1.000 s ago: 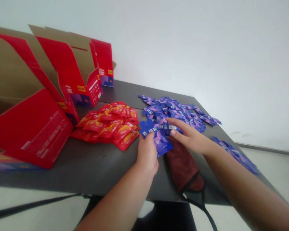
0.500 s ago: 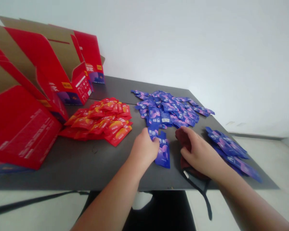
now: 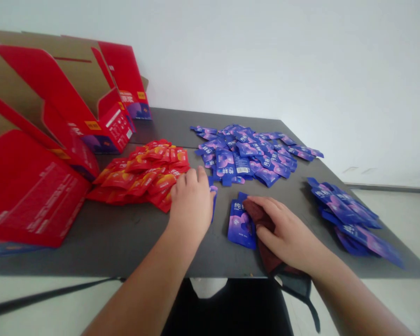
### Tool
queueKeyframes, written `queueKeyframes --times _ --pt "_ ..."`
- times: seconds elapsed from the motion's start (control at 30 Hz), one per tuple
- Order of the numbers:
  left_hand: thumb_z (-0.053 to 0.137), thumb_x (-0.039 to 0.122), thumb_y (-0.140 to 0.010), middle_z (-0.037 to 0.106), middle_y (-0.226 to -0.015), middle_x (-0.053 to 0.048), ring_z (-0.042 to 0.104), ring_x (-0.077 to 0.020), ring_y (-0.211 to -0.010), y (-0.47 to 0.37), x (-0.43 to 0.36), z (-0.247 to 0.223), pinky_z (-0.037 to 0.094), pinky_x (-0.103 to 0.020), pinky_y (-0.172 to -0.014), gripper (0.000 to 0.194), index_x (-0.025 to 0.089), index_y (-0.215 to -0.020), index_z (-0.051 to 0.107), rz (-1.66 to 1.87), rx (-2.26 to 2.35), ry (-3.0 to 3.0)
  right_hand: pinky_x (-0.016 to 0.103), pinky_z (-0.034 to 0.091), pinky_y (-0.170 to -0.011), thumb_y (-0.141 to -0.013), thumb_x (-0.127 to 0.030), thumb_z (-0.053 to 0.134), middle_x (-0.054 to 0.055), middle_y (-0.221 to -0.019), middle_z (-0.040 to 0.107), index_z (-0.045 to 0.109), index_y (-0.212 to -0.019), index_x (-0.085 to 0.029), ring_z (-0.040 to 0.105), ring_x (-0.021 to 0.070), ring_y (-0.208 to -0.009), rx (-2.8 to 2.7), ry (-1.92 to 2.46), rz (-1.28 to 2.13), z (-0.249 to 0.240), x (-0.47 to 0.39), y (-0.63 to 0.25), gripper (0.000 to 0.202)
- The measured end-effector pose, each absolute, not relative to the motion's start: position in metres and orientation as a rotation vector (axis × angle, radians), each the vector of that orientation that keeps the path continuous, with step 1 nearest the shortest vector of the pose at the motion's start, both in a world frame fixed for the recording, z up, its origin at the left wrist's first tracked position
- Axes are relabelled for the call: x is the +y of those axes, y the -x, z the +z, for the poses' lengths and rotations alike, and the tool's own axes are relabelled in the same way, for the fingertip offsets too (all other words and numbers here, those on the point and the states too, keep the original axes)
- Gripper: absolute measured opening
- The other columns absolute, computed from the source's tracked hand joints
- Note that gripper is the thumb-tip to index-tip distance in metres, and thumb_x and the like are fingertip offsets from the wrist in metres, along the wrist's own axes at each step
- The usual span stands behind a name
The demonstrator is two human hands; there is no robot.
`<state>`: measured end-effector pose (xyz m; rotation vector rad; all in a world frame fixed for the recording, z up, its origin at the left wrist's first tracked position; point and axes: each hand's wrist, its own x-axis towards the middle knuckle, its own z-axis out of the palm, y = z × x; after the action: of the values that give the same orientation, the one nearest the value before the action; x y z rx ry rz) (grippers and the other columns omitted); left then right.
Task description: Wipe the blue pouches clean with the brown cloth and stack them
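Note:
My left hand [image 3: 192, 198] is at the near right edge of a heap of red packets [image 3: 140, 175]. A blue-purple packet [image 3: 213, 198] shows beside its thumb, gripped in the hand and partly hidden by it. My right hand [image 3: 283, 228] is closed round a dark brown cloth [image 3: 268, 254] with a black strap. That cloth touches the right side of another blue-purple packet [image 3: 241, 224], which lies face up on the table. Behind both hands spreads a loose heap of blue-purple packets [image 3: 248, 151].
Open red cardboard boxes [image 3: 105, 123] stand in a row along the left. A smaller stack of blue-purple packets [image 3: 346, 210] lies at the right, near the edge of the dark grey table [image 3: 126, 242]. A white wall [image 3: 252, 60] rises behind.
My left hand has moved left with a blue-purple packet, away from the other one, to the red heap. My right hand has brought the cloth against the packet left lying on the table.

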<state>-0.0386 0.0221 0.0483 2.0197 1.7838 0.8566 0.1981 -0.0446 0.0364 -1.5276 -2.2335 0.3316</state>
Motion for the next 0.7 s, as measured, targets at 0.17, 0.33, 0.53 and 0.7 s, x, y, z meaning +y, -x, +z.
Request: queueKeyframes --times 0.17,0.33,0.53,0.7 --pt "0.066 0.045 -0.104 0.055 -0.164 -0.021 0.044 -0.0392 -0.157 0.022 -0.015 0.033 0.029 -0.052 -0.130 0.062 0.019 -0.158 0.052 0.739 1.112 -2.302 0.055 0.051 -0.115 -0.110 -0.035 0.055 0.013 -0.148 0.064 0.049 -0.152 -0.028 0.062 0.0327 -0.136 -2.264 1.478 0.357 0.042 -0.049 -0.197 0.044" --pt "0.089 0.033 -0.081 0.041 -0.171 -0.027 0.049 -0.0454 -0.153 0.016 -0.022 0.009 0.034 -0.056 -0.128 0.108 0.010 -0.170 0.032 0.728 1.095 -2.039 0.043 0.051 -0.112 -0.110 -0.022 0.054 0.007 -0.137 0.071 0.062 -0.133 -0.029 0.064 0.0240 -0.129 -2.391 1.147 0.610 0.051 -0.050 -0.191 0.026" --pt "0.103 0.028 -0.059 0.060 -0.156 -0.025 0.058 -0.0468 -0.145 0.017 -0.013 0.018 0.033 -0.056 -0.128 0.118 0.018 -0.162 0.047 0.843 1.059 -1.756 0.045 0.050 -0.106 -0.107 -0.020 0.060 0.004 -0.120 0.073 0.073 -0.108 -0.027 0.067 0.0232 -0.114 -2.545 1.134 0.567 0.053 -0.029 -0.186 0.015" --pt "0.105 0.034 -0.058 0.051 -0.164 -0.024 0.051 -0.0476 -0.152 0.018 -0.016 0.016 0.027 -0.058 -0.132 0.113 0.020 -0.157 0.054 0.825 1.095 -1.813 0.050 0.053 -0.102 -0.107 -0.022 0.058 0.009 -0.115 0.074 0.076 -0.112 -0.024 0.068 0.0275 -0.109 -2.491 1.357 0.331 0.039 0.002 -0.200 0.018"
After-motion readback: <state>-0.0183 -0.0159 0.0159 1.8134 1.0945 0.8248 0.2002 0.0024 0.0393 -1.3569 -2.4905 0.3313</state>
